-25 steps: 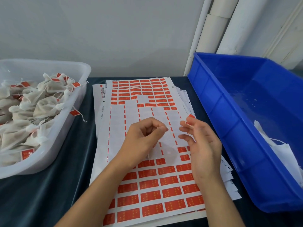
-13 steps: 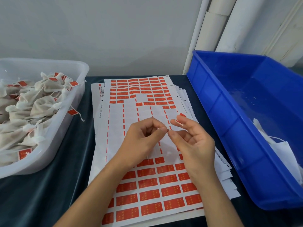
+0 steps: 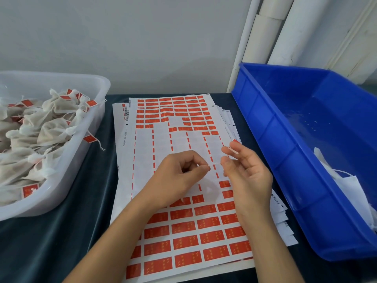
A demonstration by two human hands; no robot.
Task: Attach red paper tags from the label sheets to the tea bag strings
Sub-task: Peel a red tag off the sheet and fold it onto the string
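A stack of label sheets [image 3: 184, 229] lies on the dark cloth, with rows of red tags at its near and far ends and a peeled white band in the middle. Above that band, my left hand [image 3: 179, 178] has its fingers curled, thumb and forefinger pinching what looks like a thin white string [image 3: 214, 163]. My right hand [image 3: 247, 176] hovers just to the right of it and holds a small red tag [image 3: 235, 143] at its upper fingertips. The tea bag on that string is not plainly visible.
A clear plastic tub [image 3: 100, 111] at the left holds several tea bags [image 3: 53, 131] with red tags. A large blue bin [image 3: 285, 160] at the right holds some white bags [image 3: 344, 186]. White pipes [image 3: 265, 37] stand against the wall behind.
Half a second ago my right fingertips met the left hand's pinch. They have since drawn slightly apart to the right, with the red tag still held.
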